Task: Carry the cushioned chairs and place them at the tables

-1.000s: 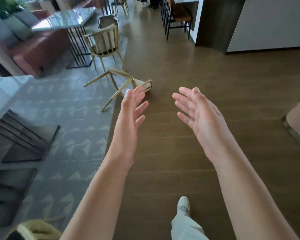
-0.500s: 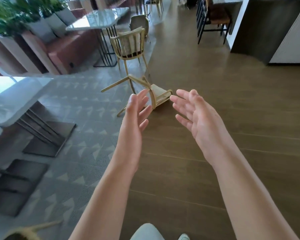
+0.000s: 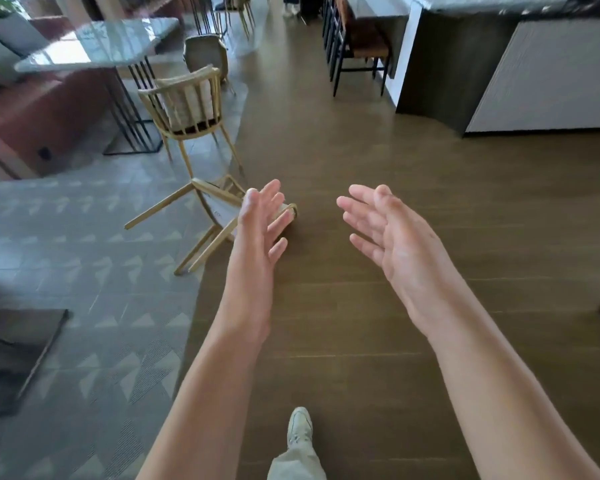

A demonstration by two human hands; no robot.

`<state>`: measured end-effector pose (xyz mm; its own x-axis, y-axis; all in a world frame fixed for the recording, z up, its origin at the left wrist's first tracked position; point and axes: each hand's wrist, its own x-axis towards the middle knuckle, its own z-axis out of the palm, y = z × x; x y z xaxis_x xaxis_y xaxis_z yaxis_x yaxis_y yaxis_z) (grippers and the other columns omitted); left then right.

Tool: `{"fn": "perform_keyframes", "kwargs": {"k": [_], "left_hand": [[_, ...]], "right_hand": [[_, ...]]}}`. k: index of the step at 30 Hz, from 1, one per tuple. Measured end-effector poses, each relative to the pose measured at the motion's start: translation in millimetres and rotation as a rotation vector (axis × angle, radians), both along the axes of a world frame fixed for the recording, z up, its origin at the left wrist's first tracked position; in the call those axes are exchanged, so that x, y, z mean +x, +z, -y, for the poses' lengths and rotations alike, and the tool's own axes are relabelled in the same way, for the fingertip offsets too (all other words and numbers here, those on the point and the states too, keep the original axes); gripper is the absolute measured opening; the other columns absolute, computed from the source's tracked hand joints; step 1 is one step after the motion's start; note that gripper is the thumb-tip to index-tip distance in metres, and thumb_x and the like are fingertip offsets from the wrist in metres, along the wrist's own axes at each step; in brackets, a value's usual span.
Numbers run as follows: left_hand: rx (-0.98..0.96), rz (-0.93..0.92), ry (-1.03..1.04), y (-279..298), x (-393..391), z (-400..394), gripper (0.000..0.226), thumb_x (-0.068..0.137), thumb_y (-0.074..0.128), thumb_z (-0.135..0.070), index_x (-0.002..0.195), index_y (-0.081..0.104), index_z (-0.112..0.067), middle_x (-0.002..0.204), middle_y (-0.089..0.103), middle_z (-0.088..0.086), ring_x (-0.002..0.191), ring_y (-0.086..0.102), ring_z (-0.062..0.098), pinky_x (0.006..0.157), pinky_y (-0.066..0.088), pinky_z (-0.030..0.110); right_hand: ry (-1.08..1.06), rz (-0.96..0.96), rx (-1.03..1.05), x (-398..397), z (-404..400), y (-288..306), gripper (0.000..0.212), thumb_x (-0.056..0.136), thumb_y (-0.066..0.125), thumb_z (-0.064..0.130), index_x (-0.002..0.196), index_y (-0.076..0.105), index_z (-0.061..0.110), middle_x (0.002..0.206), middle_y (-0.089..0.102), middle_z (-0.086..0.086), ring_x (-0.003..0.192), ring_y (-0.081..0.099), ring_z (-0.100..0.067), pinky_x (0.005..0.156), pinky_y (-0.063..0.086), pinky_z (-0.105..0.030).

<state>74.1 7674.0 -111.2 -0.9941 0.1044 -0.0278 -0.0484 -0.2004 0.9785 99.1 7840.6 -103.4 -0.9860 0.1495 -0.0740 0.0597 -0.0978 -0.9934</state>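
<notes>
While both arms reach forward, the left hand and the right hand are held palms facing each other, fingers straight and slightly spread, with nothing in either. A gold-framed cushioned chair, the tipped chair, lies on its side on the floor, legs pointing left and toward the camera, straddling the edge where the grey patterned carpet meets the wood floor. The left hand's fingers overlap the chair's seat end in the view; whether they touch it cannot be told. Just beyond it an upright chair of the same kind, with a pale back cushion, stands at a glass-topped table on black wire legs, beside a reddish bench. Another chair back shows past that. At upper right, dark-framed stools line a dark counter with a pale panel. A black table base sits on the carpet at lower left. One pale shoe and trouser leg stand on the wood floor between the arms.
</notes>
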Motion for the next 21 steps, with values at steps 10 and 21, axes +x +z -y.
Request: {"fn": "perform_keyframes", "kwargs": {"k": [10, 21], "left_hand": [[0.02, -0.058, -0.134, 8.4, -139.9, -18.8, 0.062, 0.093, 0.034, -0.069, 0.141, 0.056, -0.038, 0.141, 0.06, -0.016, 0.127, 0.058, 0.002, 0.117, 0.034, 0.046], [-0.04, -0.027, -0.03, -1.2, -282.4, -60.0, 0.06, 0.091, 0.035, -0.07, 0.139, 0.057, -0.04, 0.14, 0.061, -0.017, 0.126, 0.059, 0.002, 0.117, 0.035, 0.044]], "right_hand": [[-0.094, -0.01, 0.029, -115.2, -12.9, 9.3, 0.065, 0.087, 0.043, 0.062, 0.142, 0.053, 0.03, 0.132, 0.065, 0.016, 0.126, 0.055, 0.003, 0.113, 0.042, -0.035], [-0.015, 0.01, -0.011, -275.2, -64.5, -4.4, 0.065, 0.086, 0.043, 0.061, 0.141, 0.054, 0.029, 0.132, 0.065, 0.014, 0.126, 0.056, 0.001, 0.113, 0.042, -0.035]]}}
